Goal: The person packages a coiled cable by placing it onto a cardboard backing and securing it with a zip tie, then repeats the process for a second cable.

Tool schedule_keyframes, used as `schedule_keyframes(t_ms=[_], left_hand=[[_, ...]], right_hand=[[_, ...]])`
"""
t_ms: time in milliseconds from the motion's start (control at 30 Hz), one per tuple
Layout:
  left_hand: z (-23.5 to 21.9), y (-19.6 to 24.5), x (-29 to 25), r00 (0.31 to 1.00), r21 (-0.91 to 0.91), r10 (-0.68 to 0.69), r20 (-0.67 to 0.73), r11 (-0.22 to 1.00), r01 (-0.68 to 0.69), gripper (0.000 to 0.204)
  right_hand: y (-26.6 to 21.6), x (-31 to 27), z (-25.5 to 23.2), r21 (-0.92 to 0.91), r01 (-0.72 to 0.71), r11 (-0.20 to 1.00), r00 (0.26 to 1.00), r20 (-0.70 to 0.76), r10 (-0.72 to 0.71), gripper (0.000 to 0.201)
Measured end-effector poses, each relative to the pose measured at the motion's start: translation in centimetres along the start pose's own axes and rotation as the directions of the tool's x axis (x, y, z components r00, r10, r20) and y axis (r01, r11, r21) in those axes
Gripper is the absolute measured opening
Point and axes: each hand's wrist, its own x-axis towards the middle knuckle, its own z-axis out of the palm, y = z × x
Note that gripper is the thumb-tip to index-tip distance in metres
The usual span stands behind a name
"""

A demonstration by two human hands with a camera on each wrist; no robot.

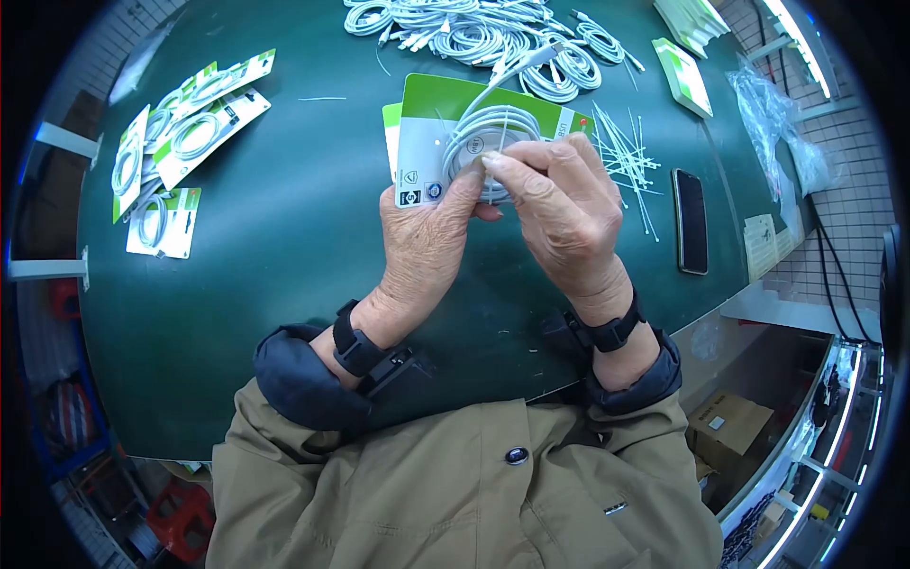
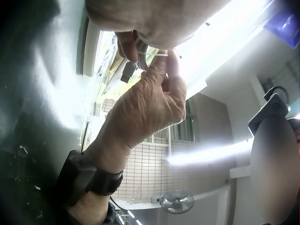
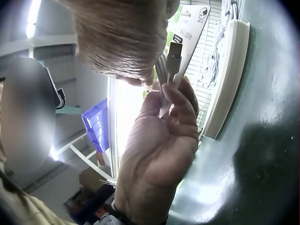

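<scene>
In the head view a green and white card [image 1: 423, 133] with a coiled white cable [image 1: 512, 118] against it is held up over the table. The left hand [image 1: 424, 232] grips the card and coil at the lower edge, thumb in front. The right hand [image 1: 569, 209] pinches a thin white tie at the middle of the coil, beside the left thumb. A USB plug [image 3: 174, 58] stands out from the coil in the right wrist view. The left wrist view shows the tie [image 2: 157, 55] between the fingertips of the two hands.
Coiled cables [image 1: 474, 33] are heaped at the back of the green table [image 1: 237, 360]. Loose white ties [image 1: 626, 156], a phone [image 1: 691, 221], a stack of cards [image 1: 682, 76] and plastic bags [image 1: 766, 119] lie right. Carded cables [image 1: 194, 137] are piled left.
</scene>
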Motion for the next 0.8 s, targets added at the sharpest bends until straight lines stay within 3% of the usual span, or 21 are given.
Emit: schedule_keyframes(t_ms=[67, 200, 433, 800], left_hand=[[0.0, -0.1, 0.0, 1.000, -0.012, 0.003, 0.005, 1.000, -0.002, 0.024], [0.8, 1.1, 0.0, 0.998, -0.041, 0.047, -0.033, 0.998, -0.048, 0.020], [1.2, 2.7, 0.0, 0.995, -0.038, 0.093, -0.022, 0.995, -0.094, 0.019], [1.2, 2.7, 0.0, 0.993, -0.043, 0.116, -0.015, 0.992, -0.117, 0.018]], right_hand=[[-0.5, -0.1, -0.1, 0.054, -0.038, 0.998, 0.999, 0.003, 0.038, 0.047], [-0.5, 0.0, -0.9, 0.060, 0.083, 0.995, 0.996, -0.015, -0.083, 0.053], [-1.5, 0.2, -1.4, 0.003, 0.088, 0.996, 0.988, -0.125, -0.087, 0.051], [-1.3, 0.2, -0.9, 0.061, 0.046, 0.997, 0.992, -0.123, -0.038, 0.043]])
